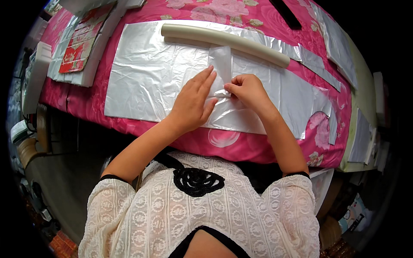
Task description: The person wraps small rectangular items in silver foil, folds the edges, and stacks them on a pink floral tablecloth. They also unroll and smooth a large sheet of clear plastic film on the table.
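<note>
Narrow film piece: a narrow, pale, translucent piece of plastic film [220, 62] lies on the sheets, running between the two hands, its far end just short of the tube.
Left hand: the left hand [195, 99] is spread flat, palm down, fingers extended and thumb apart, its fingertips at the film piece's left edge.
Right hand: the right hand [247, 90] appears to pinch the film piece's right edge between thumb and forefinger, the other fingers curled in.
Silvery sheets: wide, crinkled, silvery plastic sheets [146, 73] lie spread under both hands; whether one layer or several cannot be told.
Tube: a long cream cylindrical tube [228, 41] rests across the sheets' far side, touched by neither hand.
Loose strips: thin silvery plastic strips [318, 69] lie beyond the tube's right end.
Bench: a pink flowered cloth [241, 139] covers it; a red printed booklet [86, 43] lies on the left, a long black bar [286, 13] at the far right.
Progress: the sheets are laid out and the film piece set down; its right edge is apparently not yet released. How many pieces remain cannot be told.
</note>
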`<state>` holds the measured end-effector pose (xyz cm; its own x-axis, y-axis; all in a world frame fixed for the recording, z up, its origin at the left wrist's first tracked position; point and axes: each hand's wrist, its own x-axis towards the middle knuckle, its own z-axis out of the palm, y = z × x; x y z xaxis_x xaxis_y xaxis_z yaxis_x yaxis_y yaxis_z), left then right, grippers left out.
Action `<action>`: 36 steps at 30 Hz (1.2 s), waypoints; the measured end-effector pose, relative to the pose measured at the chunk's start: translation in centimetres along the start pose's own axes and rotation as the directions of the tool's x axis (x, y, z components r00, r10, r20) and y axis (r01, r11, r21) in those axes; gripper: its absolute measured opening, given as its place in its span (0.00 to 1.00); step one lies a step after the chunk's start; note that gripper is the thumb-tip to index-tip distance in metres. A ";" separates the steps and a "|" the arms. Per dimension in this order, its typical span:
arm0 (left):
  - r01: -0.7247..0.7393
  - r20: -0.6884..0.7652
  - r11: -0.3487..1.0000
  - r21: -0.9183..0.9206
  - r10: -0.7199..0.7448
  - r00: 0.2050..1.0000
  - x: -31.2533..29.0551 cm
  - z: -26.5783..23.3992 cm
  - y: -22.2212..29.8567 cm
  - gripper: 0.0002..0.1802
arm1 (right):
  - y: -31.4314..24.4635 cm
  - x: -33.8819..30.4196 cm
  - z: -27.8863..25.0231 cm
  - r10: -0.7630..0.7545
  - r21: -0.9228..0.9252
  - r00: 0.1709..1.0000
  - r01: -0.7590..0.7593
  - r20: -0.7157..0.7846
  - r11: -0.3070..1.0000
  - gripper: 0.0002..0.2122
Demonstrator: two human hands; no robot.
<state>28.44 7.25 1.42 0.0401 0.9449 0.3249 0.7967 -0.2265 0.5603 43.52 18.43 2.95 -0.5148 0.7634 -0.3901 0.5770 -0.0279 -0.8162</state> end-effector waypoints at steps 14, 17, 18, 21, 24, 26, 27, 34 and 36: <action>-0.230 0.112 0.967 0.113 0.218 0.970 0.4 0.4 -1.7 0.19 | 2.3 0.0 -0.4 -0.784 -0.577 0.606 0.690 0.132 0.436 0.15; -0.351 0.042 0.920 0.175 0.349 0.936 1.0 0.8 -2.6 0.10 | 2.1 0.5 -0.9 -0.792 -0.512 0.592 0.731 0.147 0.452 0.16; -0.321 0.052 0.935 0.149 0.317 0.947 1.1 0.8 -2.4 0.09 | 1.8 0.5 -1.1 -0.792 -0.488 0.594 0.738 0.140 0.467 0.17; -0.272 0.074 0.962 0.034 0.269 0.960 1.1 0.3 -1.6 0.07 | 1.9 0.2 -1.2 -0.777 -0.433 0.611 0.749 0.155 0.502 0.17; -0.391 0.076 0.916 -0.088 0.397 0.915 -0.5 -0.4 -1.4 0.13 | 2.8 -1.6 0.0 -0.833 -0.457 0.541 0.774 0.117 0.439 0.12; -0.409 0.124 0.910 -0.058 0.414 0.902 -1.3 -1.5 -0.3 0.20 | 3.7 -3.0 1.1 -0.864 -0.464 0.496 0.787 0.083 0.407 0.11; -0.413 0.149 0.910 -0.038 0.414 0.898 -1.6 -2.0 -0.1 0.23 | 3.9 -3.6 1.4 -0.852 -0.449 0.517 0.781 0.078 0.433 0.11; -0.003 0.246 0.990 -0.141 0.038 0.969 -1.5 -1.2 0.2 0.27 | 4.2 -3.6 0.9 -0.694 -0.265 0.716 0.658 -0.070 0.705 0.08; 0.256 0.230 0.939 -0.229 -0.203 0.952 -0.3 -0.6 0.4 0.25 | 2.8 -3.3 0.8 -0.393 -0.123 0.915 0.381 -0.095 0.916 0.05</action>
<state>28.34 6.77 2.00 0.0146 0.9997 0.0203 0.6206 -0.0249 0.7837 46.34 15.37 1.57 -0.6377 0.7703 0.0041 0.4109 0.3447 -0.8440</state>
